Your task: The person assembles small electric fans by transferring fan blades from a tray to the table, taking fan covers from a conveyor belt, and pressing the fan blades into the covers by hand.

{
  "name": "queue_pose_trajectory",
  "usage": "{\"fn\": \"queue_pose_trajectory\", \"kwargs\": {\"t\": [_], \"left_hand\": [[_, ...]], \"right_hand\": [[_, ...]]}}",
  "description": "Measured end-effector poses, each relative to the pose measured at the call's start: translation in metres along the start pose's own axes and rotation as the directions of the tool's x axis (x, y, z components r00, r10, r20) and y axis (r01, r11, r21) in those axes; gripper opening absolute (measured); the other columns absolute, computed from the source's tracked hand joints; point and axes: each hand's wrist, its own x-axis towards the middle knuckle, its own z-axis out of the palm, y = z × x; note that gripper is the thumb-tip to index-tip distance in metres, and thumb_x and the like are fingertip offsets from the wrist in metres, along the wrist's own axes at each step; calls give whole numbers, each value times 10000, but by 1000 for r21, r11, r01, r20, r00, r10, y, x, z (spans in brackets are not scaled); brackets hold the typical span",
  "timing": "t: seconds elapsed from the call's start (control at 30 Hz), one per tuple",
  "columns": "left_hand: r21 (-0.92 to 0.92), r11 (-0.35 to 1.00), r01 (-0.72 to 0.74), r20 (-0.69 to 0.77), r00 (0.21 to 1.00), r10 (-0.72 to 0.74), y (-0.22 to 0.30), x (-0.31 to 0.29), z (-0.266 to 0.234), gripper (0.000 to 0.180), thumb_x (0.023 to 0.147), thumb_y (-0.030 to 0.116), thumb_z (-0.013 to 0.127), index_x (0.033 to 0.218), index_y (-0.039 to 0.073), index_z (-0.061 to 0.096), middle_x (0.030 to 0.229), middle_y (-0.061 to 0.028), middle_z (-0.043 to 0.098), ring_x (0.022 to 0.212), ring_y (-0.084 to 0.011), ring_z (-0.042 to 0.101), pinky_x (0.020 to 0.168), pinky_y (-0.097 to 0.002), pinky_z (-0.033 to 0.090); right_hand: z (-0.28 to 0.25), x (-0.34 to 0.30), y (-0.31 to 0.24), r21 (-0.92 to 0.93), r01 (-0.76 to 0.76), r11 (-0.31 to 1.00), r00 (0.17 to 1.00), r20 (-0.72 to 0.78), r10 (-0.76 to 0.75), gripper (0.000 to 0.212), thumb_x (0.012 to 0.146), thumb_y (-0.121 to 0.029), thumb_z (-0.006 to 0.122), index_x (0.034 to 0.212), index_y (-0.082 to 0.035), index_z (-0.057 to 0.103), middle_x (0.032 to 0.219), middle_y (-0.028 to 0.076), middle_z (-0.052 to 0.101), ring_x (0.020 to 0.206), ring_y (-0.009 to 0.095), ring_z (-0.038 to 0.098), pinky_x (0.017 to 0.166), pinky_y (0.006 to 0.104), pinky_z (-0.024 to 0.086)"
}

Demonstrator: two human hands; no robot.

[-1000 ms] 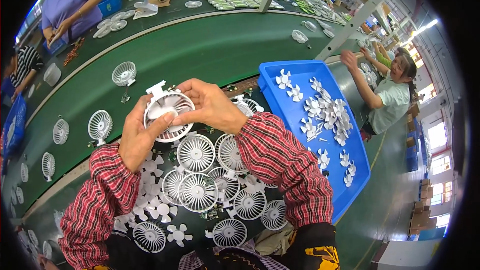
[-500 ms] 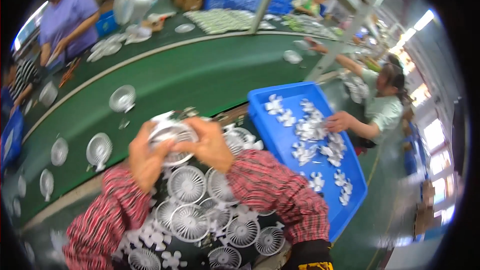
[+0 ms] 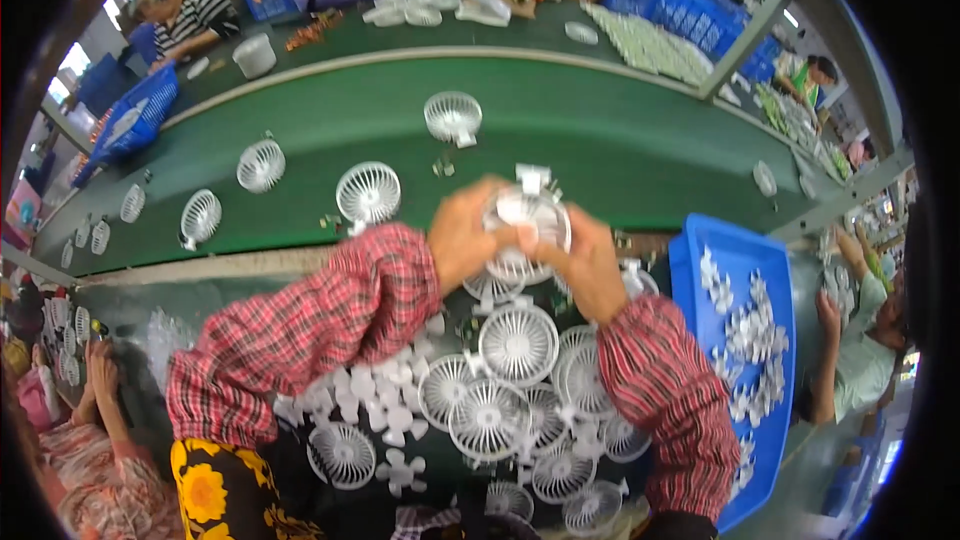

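1. My left hand [image 3: 462, 237] and right hand [image 3: 592, 265] both grip one white fan casing [image 3: 527, 225], left of the far end of the blue tray [image 3: 755, 252]; the thumbs meet over its face, probably to steady it.
2. Its stub [image 3: 535, 178] points away from me, seemingly leaving the sides free for gripping.
3. Left of the tray, white grilles [image 3: 518, 343] overlap in a pile on the counter [image 3: 240, 290], likely for short reach; loose blades [image 3: 385, 395] lie farther left.
4. More blades fill the tray, whose raised walls seem to stop them scattering.
5. Beyond and left of the tray, more grilles sit apart on the green belt [image 3: 560, 110].
6. My thumbs cover part of the casing; I cannot tell what is inside.
7. My right sleeve [image 3: 680, 410] hides some of the tray's left edge; right of it, a co-worker [image 3: 855, 375] is partly lost in darkness.
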Motion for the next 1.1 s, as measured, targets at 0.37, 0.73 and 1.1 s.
{"fn": "queue_pose_trajectory", "kwargs": {"t": [0.37,0.73,1.1], "left_hand": [[885,395,247,-38,883,-468,-84,204,-56,937,693,644,686,1317,-11,442,1331,-216,489,1231,-341,476,1032,-396,385],[713,509,483,-204,837,-508,-45,153,-122,814,641,626,751,1142,-1,616,1133,-183,625,1046,-301,600,890,-414,483],[-336,880,335,-146,905,-400,105,-93,-209,366,922,191,590,1185,-49,505,1078,-152,626,944,-239,652,822,-314,569]], "right_hand": [[-112,85,66,26,-401,916,895,-202,398,285,768,-113,737,1004,12,637,926,82,674,792,163,638,723,297,513],[-11,61,-12,-580,375,723,918,340,-203,306,736,-68,711,1025,-8,629,923,166,645,828,314,636,719,384,515],[115,29,-16,-446,546,709,620,785,16,295,742,-8,668,1025,49,608,979,192,624,913,337,612,815,385,503]]}}
